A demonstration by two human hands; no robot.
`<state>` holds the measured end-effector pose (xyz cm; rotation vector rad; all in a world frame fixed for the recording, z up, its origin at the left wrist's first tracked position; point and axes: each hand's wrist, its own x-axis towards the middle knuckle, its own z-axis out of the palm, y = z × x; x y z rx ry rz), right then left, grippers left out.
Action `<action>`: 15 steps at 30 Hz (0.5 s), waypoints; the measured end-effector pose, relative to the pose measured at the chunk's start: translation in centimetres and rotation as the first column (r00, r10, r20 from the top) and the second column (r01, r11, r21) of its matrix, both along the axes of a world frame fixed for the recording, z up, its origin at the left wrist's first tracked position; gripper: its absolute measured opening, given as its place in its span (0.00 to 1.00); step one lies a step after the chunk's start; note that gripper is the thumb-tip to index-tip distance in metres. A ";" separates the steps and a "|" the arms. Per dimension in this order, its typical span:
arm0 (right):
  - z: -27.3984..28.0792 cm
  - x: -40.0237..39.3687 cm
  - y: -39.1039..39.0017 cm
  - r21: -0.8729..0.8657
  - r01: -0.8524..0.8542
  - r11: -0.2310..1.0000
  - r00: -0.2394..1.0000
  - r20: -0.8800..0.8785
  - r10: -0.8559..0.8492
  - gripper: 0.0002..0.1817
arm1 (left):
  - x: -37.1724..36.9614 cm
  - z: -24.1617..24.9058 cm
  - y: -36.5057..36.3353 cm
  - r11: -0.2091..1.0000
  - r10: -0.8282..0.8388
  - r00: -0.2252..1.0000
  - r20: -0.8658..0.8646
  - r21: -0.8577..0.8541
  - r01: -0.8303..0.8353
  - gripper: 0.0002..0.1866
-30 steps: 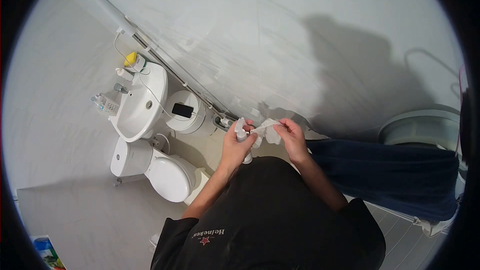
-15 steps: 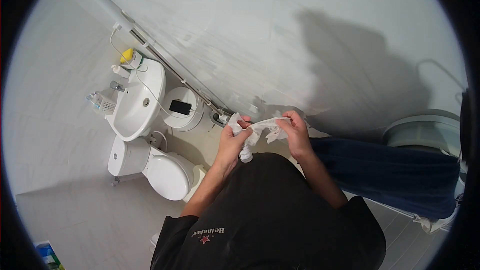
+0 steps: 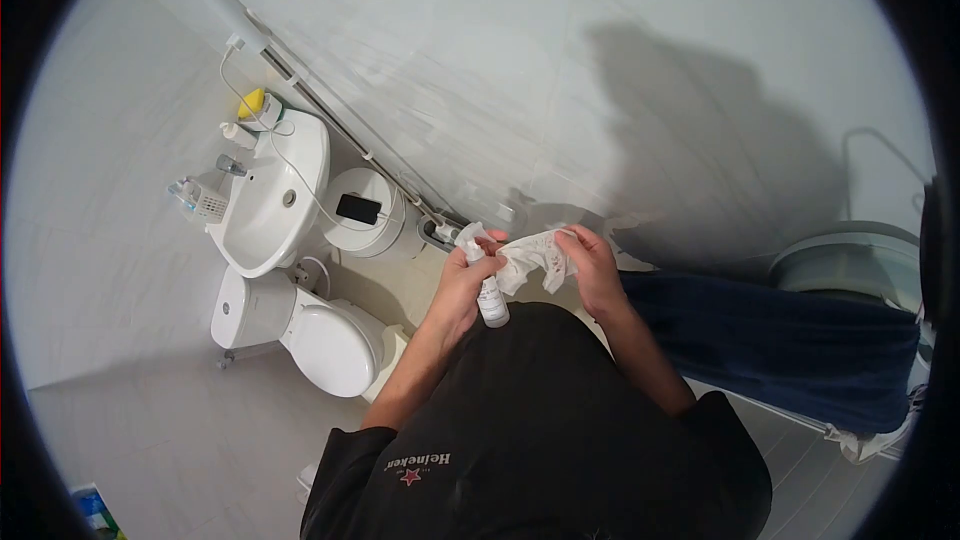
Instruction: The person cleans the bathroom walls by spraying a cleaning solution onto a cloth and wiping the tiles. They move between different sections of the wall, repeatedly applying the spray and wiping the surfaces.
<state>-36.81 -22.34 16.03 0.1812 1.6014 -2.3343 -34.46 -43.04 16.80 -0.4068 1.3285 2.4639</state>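
Note:
My left hand (image 3: 465,288) is wrapped round a small white spray bottle (image 3: 491,302) with a printed label. Its thumb and fingers also pinch one end of a crumpled white tissue (image 3: 537,257) marked with dark spots. The other end of the tissue is pinched by my right hand (image 3: 592,268), so it hangs stretched between the two hands with its lower edge loose. Both hands are in front of my dark T-shirt, near the middle of the view.
At left are a white sink (image 3: 275,202), a toilet (image 3: 333,351) with its lid down, and a round white bin (image 3: 352,237) bearing a phone (image 3: 358,209). A mop (image 3: 330,118) leans along the wall. A navy towel (image 3: 770,345) hangs on a rack at right.
The spray bottle has turned so more of its body and label shows below my left hand. The tissue is spread slightly wider between my hands, its spots more visible.

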 end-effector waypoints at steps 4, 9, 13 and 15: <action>0.6 0.1 -0.1 -0.027 -0.012 1.000 1.000 0.019 0.012 0.10 | 0.2 0.0 -0.2 1.000 -0.006 1.000 -0.016 -0.027 0.006 0.18; 0.1 0.1 -0.1 -0.127 -0.053 0.990 0.992 0.103 0.066 0.12 | 0.5 0.2 0.1 0.992 0.042 0.999 -0.014 -0.119 -0.043 0.17; 0.6 -0.1 -0.7 -0.336 0.045 0.941 0.968 0.248 0.042 0.14 | 0.8 0.0 0.5 0.864 0.178 0.958 -0.223 -0.431 -0.261 0.15; 1.2 -0.2 -1.1 -0.354 0.083 0.932 0.952 0.306 0.032 0.15 | 1.0 -0.1 0.4 0.767 0.222 0.904 -0.364 -0.507 -0.393 0.15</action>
